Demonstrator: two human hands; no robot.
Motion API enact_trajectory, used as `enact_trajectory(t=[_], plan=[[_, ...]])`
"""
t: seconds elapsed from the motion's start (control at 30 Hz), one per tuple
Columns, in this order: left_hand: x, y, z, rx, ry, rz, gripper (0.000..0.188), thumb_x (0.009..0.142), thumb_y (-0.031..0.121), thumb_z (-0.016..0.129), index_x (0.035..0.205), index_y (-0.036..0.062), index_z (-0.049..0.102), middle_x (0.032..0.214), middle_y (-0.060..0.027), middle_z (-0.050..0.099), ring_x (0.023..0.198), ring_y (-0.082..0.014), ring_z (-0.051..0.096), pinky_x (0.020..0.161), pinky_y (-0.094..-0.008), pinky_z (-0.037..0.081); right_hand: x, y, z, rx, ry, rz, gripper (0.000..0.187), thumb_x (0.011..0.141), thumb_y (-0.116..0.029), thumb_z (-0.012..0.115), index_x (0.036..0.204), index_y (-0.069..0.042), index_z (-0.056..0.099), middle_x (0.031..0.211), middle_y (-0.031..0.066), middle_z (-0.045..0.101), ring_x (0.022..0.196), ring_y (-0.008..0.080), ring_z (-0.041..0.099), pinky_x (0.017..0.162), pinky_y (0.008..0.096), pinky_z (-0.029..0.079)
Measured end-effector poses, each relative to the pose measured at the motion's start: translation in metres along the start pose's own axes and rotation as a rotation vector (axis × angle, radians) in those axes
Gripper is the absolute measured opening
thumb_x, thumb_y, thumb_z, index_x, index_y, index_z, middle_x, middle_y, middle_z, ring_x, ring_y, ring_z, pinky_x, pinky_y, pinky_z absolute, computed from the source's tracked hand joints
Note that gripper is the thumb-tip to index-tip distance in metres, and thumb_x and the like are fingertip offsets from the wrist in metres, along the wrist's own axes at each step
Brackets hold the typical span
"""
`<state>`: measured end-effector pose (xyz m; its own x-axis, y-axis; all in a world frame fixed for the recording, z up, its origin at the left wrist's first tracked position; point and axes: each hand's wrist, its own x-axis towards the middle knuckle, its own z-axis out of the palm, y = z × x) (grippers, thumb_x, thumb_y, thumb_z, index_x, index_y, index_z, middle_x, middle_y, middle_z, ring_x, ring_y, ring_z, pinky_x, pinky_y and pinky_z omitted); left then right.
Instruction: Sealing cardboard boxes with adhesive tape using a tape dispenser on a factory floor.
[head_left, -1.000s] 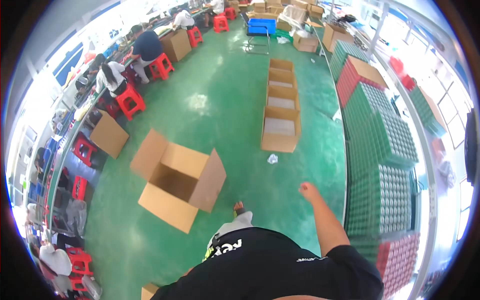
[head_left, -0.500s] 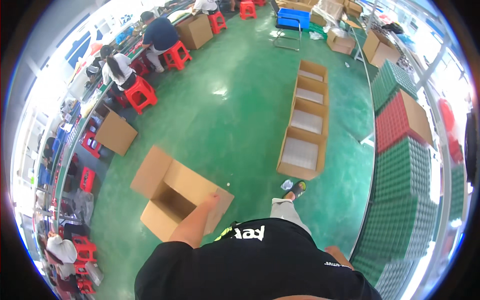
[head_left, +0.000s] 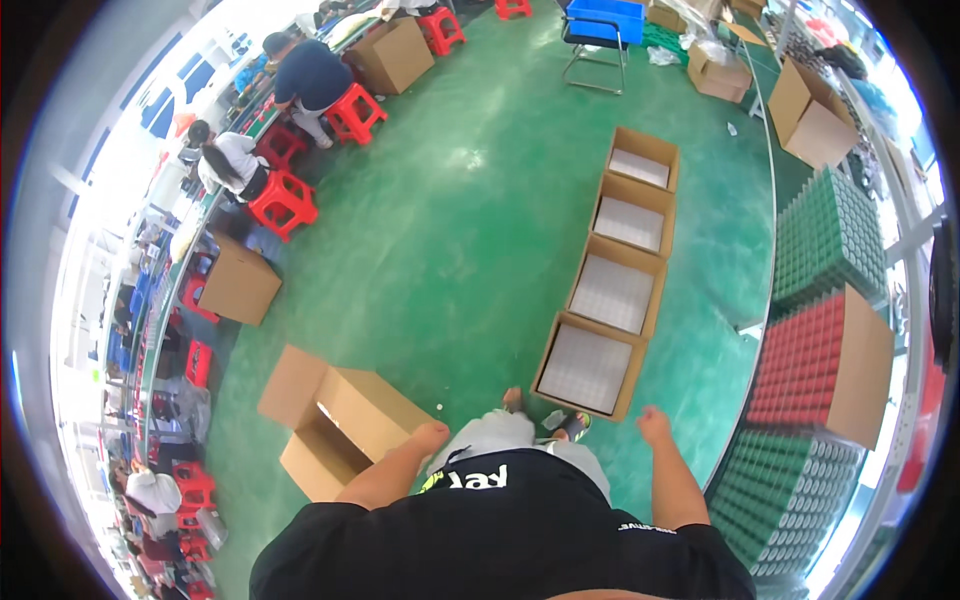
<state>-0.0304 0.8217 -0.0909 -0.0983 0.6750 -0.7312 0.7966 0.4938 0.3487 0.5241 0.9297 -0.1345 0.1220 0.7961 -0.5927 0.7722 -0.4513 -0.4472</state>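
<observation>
My left hand (head_left: 430, 436) is closed at the right edge of an open cardboard box (head_left: 375, 408) and appears to grip it; the fingertips are hidden. The box has one flap folded out to the left, and its dark inside shows. My right hand (head_left: 654, 426) hangs free to the right with its fingers curled and nothing visible in it. Nearest to it is the front carton (head_left: 622, 388) of a row of open cartons, each holding a pale gridded layer.
Stacked green trays (head_left: 785, 500) and red trays (head_left: 797, 362) line the right side. At left, people sit on red stools (head_left: 285, 205) along a workbench, with a cardboard box (head_left: 240, 283) beside it. A chair (head_left: 597, 48) bearing a blue bin stands far ahead.
I have stepped forward, so the carton row is nearer. The box at my left hand has come along with it. My right hand has swung forward, farther into view.
</observation>
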Motion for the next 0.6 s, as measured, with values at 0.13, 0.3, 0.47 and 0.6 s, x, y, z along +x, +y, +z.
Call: enact_trajectory(t=[0.13, 0.3, 0.47, 0.6], plan=[[0.069, 0.070, -0.012, -0.030, -0.036, 0.138, 0.031, 0.082, 0.030, 0.050, 0.093, 0.0055, 0.064, 0.094, -0.0180, 0.065, 0.089, -0.0347, 0.062, 0.080, -0.0421, 0.048, 0.055, 0.030, 0.001, -0.238, 0.141, -0.042, 0.054, 0.077, -0.033, 0.066, 0.120, -0.003, 0.053, 0.122, 0.0178, 0.054, 0.112, 0.0317, 0.052, 0.097, 0.0383, 0.041], [0.162, 0.091, -0.004, 0.182, -0.154, 0.126, 0.031, 0.083, 0.028, 0.046, 0.095, 0.0086, 0.067, 0.101, -0.0173, 0.064, 0.092, -0.0345, 0.062, 0.082, -0.0445, 0.049, 0.085, -0.010, 0.000, 0.037, 0.025, 0.231, 0.060, 0.073, -0.032, 0.067, 0.123, -0.005, 0.051, 0.121, 0.0208, 0.055, 0.113, 0.0342, 0.052, 0.095, 0.0391, 0.043], [0.221, 0.156, 0.019, 0.265, -0.156, 0.049, 0.028, 0.081, 0.028, 0.049, 0.091, 0.0076, 0.065, 0.095, -0.0170, 0.065, 0.088, -0.0349, 0.062, 0.078, -0.0428, 0.049, 0.110, 0.002, 0.029, -0.115, -0.082, 0.383, 0.065, 0.071, -0.035, 0.067, 0.124, -0.001, 0.050, 0.122, 0.0218, 0.054, 0.114, 0.0339, 0.051, 0.095, 0.0387, 0.043], [0.282, 0.195, 0.067, 0.061, -0.231, -0.095, 0.041, 0.081, 0.036, 0.052, 0.109, 0.0082, 0.061, 0.107, -0.0183, 0.062, 0.101, -0.0350, 0.058, 0.089, -0.0432, 0.045, 0.163, 0.052, 0.057, -0.051, -0.112, 0.536, 0.074, 0.072, -0.040, 0.067, 0.129, 0.001, 0.044, 0.127, 0.0232, 0.050, 0.118, 0.0339, 0.049, 0.098, 0.0385, 0.040]])
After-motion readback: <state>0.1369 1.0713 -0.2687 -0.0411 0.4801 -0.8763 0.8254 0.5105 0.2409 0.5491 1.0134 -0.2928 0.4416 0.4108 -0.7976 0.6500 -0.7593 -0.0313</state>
